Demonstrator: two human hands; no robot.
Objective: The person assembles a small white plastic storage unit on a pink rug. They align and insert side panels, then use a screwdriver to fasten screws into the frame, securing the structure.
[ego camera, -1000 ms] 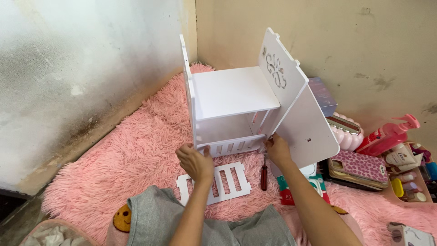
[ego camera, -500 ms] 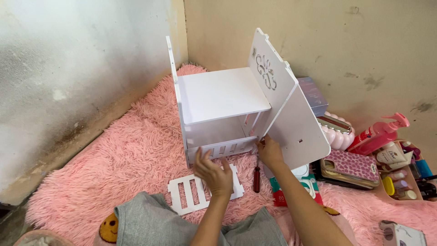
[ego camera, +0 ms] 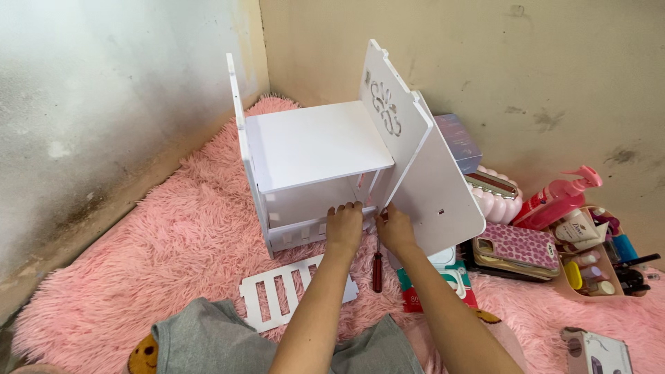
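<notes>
So this is a half-built white shelf unit (ego camera: 315,166) sitting on a fluffy pink rug (ego camera: 173,228), tucked into the corner where two walls meet. Both hands are down at the front lower edge of it, right next to each other. The left hand (ego camera: 344,227) has its fingers curled over the low slatted rail (ego camera: 305,232) at the bottom front, looks like it's pressing or steadying that rail against the frame so it doesn't shift. The right hand (ego camera: 395,227) is pinched narrow at the joint where the rail meets the right side panel (ego camera: 433,190); it may be holding a small fastener, but I honestly can't tell, it's too small to see. That side panel leans outward rather than sitting flush, which I'd guess is why both hands are crowded at that corner. A red-handled screwdriver (ego camera: 377,266) lies on the rug just below the right hand, not touched by either hand, close enough to grab. A second slatted piece (ego camera: 287,294) lies flat on the rug near the person's knees. Off to the right by the wall there's a pink pump bottle (ego camera: 561,197), a phone in a spotted pink case (ego camera: 519,246) and a tray of small cosmetics (ego camera: 599,266), well apart from the shelf.
</notes>
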